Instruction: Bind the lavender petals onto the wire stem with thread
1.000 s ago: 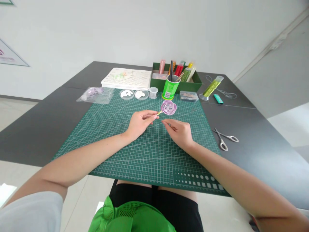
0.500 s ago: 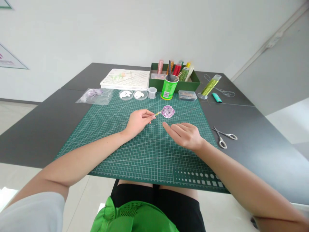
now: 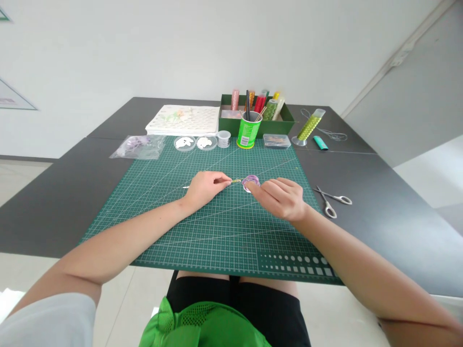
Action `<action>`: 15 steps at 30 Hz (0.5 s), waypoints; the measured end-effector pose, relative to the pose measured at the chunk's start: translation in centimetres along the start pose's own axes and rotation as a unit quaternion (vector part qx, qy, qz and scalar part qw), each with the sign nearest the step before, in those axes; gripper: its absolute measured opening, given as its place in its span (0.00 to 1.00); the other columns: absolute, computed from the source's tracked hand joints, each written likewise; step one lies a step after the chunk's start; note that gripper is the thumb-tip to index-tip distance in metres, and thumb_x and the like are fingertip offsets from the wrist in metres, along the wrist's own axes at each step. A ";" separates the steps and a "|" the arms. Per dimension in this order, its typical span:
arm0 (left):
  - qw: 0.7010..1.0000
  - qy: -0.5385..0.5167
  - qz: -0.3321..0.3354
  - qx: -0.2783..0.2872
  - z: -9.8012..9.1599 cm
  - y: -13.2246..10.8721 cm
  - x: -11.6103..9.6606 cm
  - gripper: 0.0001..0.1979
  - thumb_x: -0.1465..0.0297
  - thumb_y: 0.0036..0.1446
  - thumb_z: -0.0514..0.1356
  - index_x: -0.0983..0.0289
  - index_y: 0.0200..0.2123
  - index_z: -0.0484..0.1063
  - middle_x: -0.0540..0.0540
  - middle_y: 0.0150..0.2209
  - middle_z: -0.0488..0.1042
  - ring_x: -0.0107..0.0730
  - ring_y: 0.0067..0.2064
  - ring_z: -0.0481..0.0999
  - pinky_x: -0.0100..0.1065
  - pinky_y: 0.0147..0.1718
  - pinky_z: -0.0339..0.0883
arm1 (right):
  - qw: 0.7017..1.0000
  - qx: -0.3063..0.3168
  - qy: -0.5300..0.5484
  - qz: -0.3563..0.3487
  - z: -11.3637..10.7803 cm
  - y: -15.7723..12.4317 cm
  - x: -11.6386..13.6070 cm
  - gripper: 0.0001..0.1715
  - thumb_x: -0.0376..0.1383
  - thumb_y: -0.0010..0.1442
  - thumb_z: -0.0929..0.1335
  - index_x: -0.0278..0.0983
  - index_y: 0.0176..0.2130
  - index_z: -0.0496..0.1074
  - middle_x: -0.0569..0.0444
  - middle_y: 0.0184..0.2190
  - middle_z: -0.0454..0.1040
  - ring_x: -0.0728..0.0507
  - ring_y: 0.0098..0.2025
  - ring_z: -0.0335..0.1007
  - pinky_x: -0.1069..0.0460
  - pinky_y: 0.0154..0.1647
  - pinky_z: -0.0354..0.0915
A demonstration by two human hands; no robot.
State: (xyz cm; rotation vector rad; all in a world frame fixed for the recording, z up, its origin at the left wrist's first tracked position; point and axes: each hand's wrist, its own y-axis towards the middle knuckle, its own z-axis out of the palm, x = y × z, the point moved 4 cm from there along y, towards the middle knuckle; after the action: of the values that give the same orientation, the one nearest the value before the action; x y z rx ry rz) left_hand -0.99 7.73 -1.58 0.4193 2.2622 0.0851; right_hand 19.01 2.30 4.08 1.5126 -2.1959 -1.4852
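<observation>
A purple flower [image 3: 250, 180] on a thin greenish stem is held above the green cutting mat [image 3: 202, 241]. My left hand [image 3: 208, 187] pinches the stem between thumb and fingertips, left of the bloom; a white tip sticks out behind that hand. At the flower's lower right edge is my right hand [image 3: 280, 196], its fingers curled in and its index finger or thumb against the petals. Whether a petal or anything small is between its fingers is hidden.
Scissors [image 3: 331, 200] lie right of the mat. Along the back are a plastic bag [image 3: 139, 147], two dishes with white pieces [image 3: 184, 143], a small lidded cup [image 3: 224, 139], a green can [image 3: 249, 131], a clear box [image 3: 277, 140], a spool stand [image 3: 307, 129] and a green tray [image 3: 285, 126].
The flower has tipped and come slightly lower, its face now turned differently. My right hand has closed the gap and touches the petals. The whole view has shifted a little.
</observation>
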 end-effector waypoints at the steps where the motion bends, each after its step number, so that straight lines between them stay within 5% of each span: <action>1: 1.000 0.004 0.002 0.007 0.1 -0.1 0.0 0.07 0.64 0.62 0.65 0.56 0.38 0.85 0.49 0.36 0.86 0.36 0.37 0.83 0.34 0.35 0.69 | 1.000 -0.013 -0.008 -0.003 -0.1 0.1 -0.1 0.09 0.26 0.66 0.70 0.39 0.38 0.79 0.61 0.18 0.63 0.53 0.21 0.57 0.52 0.21 0.52; 8: 0.997 0.027 0.046 0.052 1.1 -0.5 -0.6 0.07 0.63 0.62 0.65 0.53 0.38 0.85 0.47 0.37 0.86 0.35 0.36 0.83 0.32 0.32 0.67 | 0.999 -0.022 -0.025 0.040 0.4 -0.7 -1.2 0.09 0.29 0.67 0.70 0.39 0.36 0.79 0.62 0.18 0.60 0.53 0.21 0.55 0.53 0.22 0.54; 15: 0.988 0.052 0.129 0.067 1.6 -1.5 -1.8 0.08 0.63 0.64 0.65 0.52 0.41 0.85 0.49 0.38 0.86 0.36 0.37 0.83 0.33 0.34 0.69 | 0.986 0.030 0.008 0.162 1.6 -1.6 -2.7 0.14 0.34 0.70 0.67 0.40 0.33 0.79 0.60 0.17 0.61 0.52 0.21 0.56 0.53 0.22 0.55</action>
State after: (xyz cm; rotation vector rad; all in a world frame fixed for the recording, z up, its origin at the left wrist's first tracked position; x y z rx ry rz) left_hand 0.87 5.64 -1.68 0.7959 2.3115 0.0892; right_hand 20.61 5.35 3.16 1.1056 -2.3550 -1.3095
